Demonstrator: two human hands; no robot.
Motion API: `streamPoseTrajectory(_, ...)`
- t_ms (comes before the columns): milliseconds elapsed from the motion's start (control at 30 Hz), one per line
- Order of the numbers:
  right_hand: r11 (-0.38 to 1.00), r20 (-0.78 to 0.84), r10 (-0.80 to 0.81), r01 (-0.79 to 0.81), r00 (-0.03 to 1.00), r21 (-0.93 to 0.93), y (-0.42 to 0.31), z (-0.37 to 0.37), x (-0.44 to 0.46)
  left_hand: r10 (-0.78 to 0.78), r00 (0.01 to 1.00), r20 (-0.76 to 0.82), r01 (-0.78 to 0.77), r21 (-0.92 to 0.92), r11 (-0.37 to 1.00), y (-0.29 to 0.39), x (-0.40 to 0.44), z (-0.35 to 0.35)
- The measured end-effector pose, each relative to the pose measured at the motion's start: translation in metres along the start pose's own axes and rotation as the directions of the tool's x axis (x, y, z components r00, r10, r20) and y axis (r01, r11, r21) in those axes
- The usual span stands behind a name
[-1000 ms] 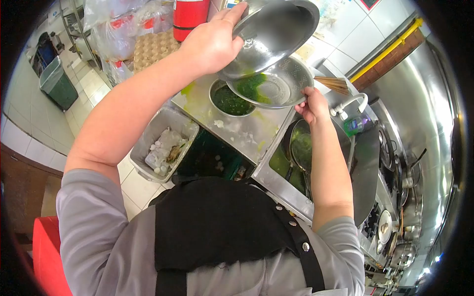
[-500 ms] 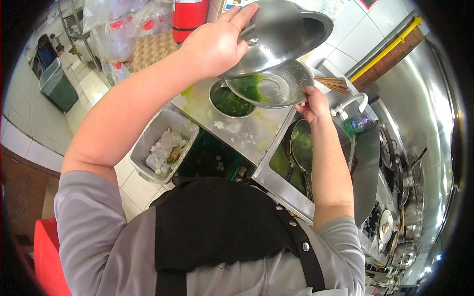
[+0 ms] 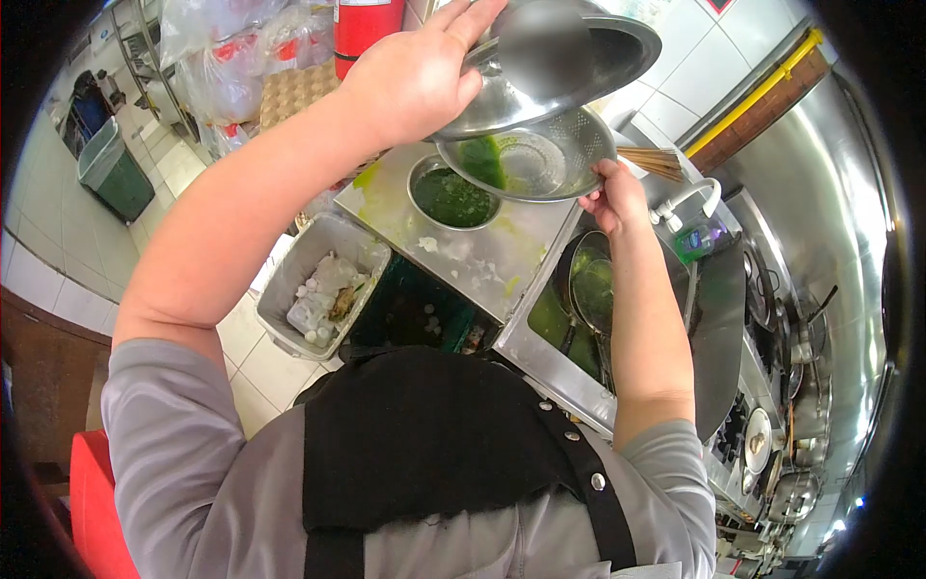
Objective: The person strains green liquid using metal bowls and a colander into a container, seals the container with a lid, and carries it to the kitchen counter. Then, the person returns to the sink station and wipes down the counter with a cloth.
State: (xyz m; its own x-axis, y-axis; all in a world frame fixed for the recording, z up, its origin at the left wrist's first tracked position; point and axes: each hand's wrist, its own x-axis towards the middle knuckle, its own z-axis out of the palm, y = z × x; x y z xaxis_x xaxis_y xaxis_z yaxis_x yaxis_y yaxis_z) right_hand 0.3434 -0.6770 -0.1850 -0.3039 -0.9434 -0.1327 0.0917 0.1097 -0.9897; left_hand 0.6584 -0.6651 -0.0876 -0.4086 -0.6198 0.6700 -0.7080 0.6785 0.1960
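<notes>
My left hand [image 3: 415, 82] grips a large steel bowl [image 3: 625, 46] by its rim, high up and tipped on its side. Below it, my right hand [image 3: 615, 198] pinches the rim of a perforated metal colander [image 3: 579, 140], which is tilted. Bright green wet mush [image 3: 480, 162] lies along the colander's left side. Under the colander's left edge, a smaller steel bowl [image 3: 418, 200] stands on the counter with dark green, frothy liquid [image 3: 453, 198] in it. A blurred patch hides part of the tipped bowl.
Green splashes mark the steel counter [image 3: 473, 265]. At right, a sink [image 3: 550, 318] holds pans beneath a white faucet [image 3: 709, 198]. A grey waste bin [image 3: 280, 333] stands on the floor at left. Behind are an egg tray [image 3: 294, 95] and a red fire extinguisher [image 3: 367, 24].
The tipped bowl and my left hand have risen slightly. The colander has shifted a little up and left, and the green mush in it looks brighter and more gathered.
</notes>
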Motion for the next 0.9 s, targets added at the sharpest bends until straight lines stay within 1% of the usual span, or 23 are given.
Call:
streamPoseTrajectory(67,1.0,-0.003,-0.007,0.007,1.0,0.006,-0.002,-0.001,0.002,-0.044,0.997,0.062,0.046,-0.031,0.998,0.007,0.001,-0.011)
streamPoseTrajectory(167,0.999,-0.016,-0.018,0.018,1.0,0.03,-0.007,-0.002,0.003,-0.036,0.999,-0.004,0.036,0.018,0.999,0.003,0.005,-0.007)
streamPoseTrajectory(267,0.998,-0.001,-0.013,0.013,1.0,0.068,-0.012,-0.009,0.009,0.012,0.996,-0.09,-0.007,0.055,0.998,0.004,0.005,-0.008)
streamPoseTrajectory(367,0.996,0.043,-0.027,0.024,0.999,0.083,-0.013,-0.014,0.011,0.053,0.994,-0.095,-0.054,-0.013,0.998,0.009,0.005,-0.014)
streamPoseTrajectory(467,0.994,0.016,-0.038,0.036,0.999,0.102,-0.014,-0.009,0.004,0.081,0.993,-0.082,-0.08,0.019,0.997,0.013,0.004,-0.014)
streamPoseTrajectory(533,0.993,-0.061,-0.015,0.022,0.998,0.112,-0.008,-0.005,0.001,0.163,0.97,-0.182,-0.15,0.081,0.985,0.01,-0.001,0.003)
streamPoseTrajectory(567,0.989,0.004,-0.034,0.033,0.999,0.143,-0.002,-0.005,0.002,0.221,0.948,-0.23,-0.202,0.104,0.974,0.009,-0.002,0.013)
streamPoseTrajectory(633,0.992,-0.063,0.002,0.006,0.998,0.126,0.002,-0.001,-0.009,0.2,0.963,-0.183,-0.201,0.014,0.98,0.009,-0.006,0.02)
streamPoseTrajectory(667,0.985,-0.033,0.01,-0.004,0.999,0.172,0.008,-0.003,-0.011,0.189,0.97,-0.152,-0.195,-0.029,0.98,0.007,-0.008,0.023)
streamPoseTrajectory(700,0.984,-0.005,0.024,-0.023,1.0,0.176,0.01,-0.006,-0.014,0.215,0.965,-0.15,-0.224,-0.048,0.973,0.005,-0.008,0.028)
streamPoseTrajectory(767,0.971,0.039,0.034,-0.042,0.999,0.236,0.012,-0.018,-0.021,0.121,0.989,-0.081,-0.13,-0.126,0.983,0.015,-0.006,0.032)
streamPoseTrajectory(867,0.972,-0.049,0.011,0.0,0.999,0.233,0.003,-0.041,-0.033,0.206,0.962,-0.178,-0.229,-0.125,0.965,0.029,0.008,0.047)
streamPoseTrajectory(900,0.97,-0.084,-0.007,0.027,0.996,0.24,0.002,-0.051,-0.036,0.22,0.955,-0.2,-0.256,-0.175,0.951,0.036,0.014,0.052)
